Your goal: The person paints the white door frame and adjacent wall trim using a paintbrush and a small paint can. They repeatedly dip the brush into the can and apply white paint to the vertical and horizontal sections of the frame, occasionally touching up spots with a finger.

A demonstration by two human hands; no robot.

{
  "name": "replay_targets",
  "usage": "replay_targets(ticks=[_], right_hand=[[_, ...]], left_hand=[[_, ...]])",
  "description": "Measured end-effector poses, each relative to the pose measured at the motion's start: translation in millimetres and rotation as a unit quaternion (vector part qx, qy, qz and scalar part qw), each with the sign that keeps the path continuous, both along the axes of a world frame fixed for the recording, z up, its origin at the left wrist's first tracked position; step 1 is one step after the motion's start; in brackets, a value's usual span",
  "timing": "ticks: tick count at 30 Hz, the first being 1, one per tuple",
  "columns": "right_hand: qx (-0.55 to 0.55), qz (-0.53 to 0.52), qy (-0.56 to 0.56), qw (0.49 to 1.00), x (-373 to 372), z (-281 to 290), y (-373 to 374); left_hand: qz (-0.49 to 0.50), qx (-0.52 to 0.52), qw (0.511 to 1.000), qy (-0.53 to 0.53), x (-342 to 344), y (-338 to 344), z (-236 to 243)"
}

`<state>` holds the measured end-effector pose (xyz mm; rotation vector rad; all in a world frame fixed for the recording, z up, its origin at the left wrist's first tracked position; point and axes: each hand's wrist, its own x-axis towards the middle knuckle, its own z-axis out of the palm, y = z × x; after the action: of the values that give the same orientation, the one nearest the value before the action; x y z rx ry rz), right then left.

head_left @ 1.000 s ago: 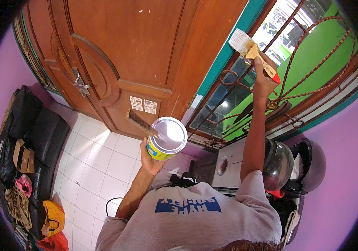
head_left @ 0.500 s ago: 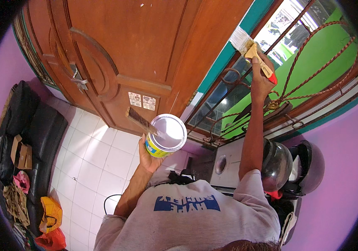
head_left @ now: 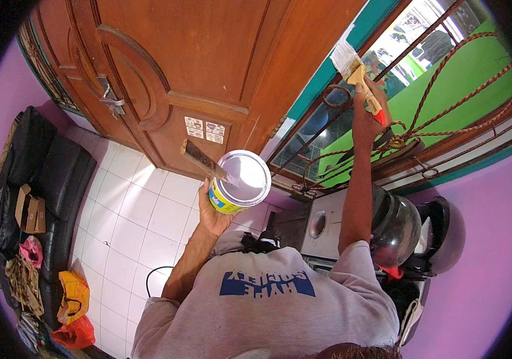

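My left hand (head_left: 211,212) grips a yellow paint can (head_left: 239,184) full of white paint at chest height, with a wooden stir stick (head_left: 203,160) leaning out of it to the left. My right hand (head_left: 368,106) is raised high and holds a paintbrush (head_left: 357,72) with a tan handle and white bristles. The bristles press against the teal window frame (head_left: 322,81) beside the brown wooden door (head_left: 208,72). A curled iron window grille (head_left: 423,107) lies just right of that hand.
A white tiled floor (head_left: 130,209) spreads below the door. A black sofa (head_left: 34,173) with boxes, cloths and orange bags stands at the left. Two dark helmets (head_left: 414,233) rest on a grey appliance (head_left: 325,224) under the window. Purple walls (head_left: 483,263) flank both sides.
The brush has shifted slightly along the teal frame in my raised right hand. The paint can stays held at the same height in my left hand.
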<state>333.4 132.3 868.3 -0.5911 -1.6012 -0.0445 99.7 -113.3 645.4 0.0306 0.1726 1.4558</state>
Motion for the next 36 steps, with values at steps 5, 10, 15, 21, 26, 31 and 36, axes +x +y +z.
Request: replay_targets(ticks=[5, 10, 15, 21, 26, 31, 36], right_hand=[[-0.004, -0.018, -0.011, 1.0, -1.3, -13.2, -2.1], [-0.01, -0.04, -0.029, 0.999, -4.7, -23.3, -7.7], [0.008, -0.042, -0.037, 0.998, -3.8, -36.3, -5.7], [0.025, -0.026, -0.034, 0.999, -4.2, -51.5, -1.2], [0.024, -0.009, -0.031, 0.999, -5.6, -60.3, -3.7], [0.012, -0.009, -0.034, 0.999, -6.6, -66.7, -4.7], [0.015, -0.048, -0.048, 0.998, -10.1, -70.1, -11.3]], left_hand=[[0.004, -0.007, 1.0, -0.005, 0.2, -0.5, 6.1], [0.01, -0.009, 1.0, 0.008, -1.8, -2.5, 4.8], [0.007, -0.001, 1.0, 0.009, -3.2, -2.4, 5.1], [0.013, -0.018, 1.0, 0.015, -3.9, -4.1, 10.6], [0.013, -0.017, 1.0, 0.021, -5.0, -3.3, 9.6], [0.008, -0.019, 1.0, 0.008, -5.7, -3.1, 6.1], [0.009, -0.022, 1.0, 0.01, -6.8, -2.2, 4.0]])
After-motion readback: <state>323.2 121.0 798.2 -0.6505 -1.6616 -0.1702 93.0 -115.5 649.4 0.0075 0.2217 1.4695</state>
